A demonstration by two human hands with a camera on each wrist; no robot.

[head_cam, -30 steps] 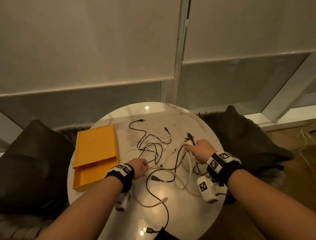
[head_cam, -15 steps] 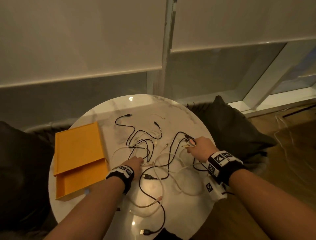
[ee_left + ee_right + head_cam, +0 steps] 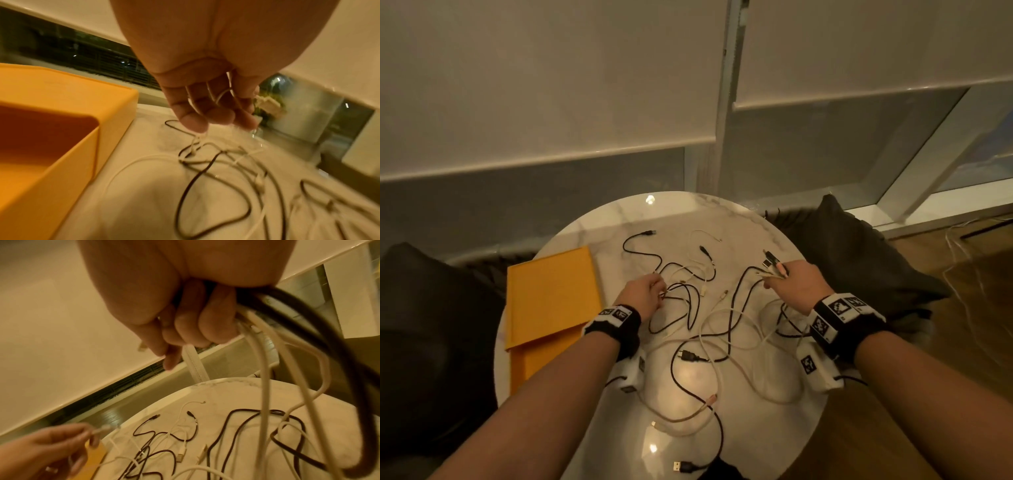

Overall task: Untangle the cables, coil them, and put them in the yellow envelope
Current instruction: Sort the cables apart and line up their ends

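Beside the yellow envelope, on its right, the cables lie in a loose black-and-white tangle across the middle of the round surface. The right hand, at the far side of the tangle from the envelope, is closed round a bunch of cable ends, black and white together, with several plugs poking out past its fingers; gathering the ends in one fist likely lets the loops be drawn out from a fixed point. The left hand, just right of the envelope, pinches a thin white cable between thumb and fingertips and lifts it slightly off the heap, probably to trace one strand free of the others. Nothing is coiled yet, and the envelope lies flat with its mouth open towards the person, seemingly ready for later.

The surface is pale, glossy marble that mirrors the ceiling lights. Dark cushions sit on both sides of it. Beyond the envelope, roller blinds hang partly lowered over dark window glass, and wooden floor shows far right.
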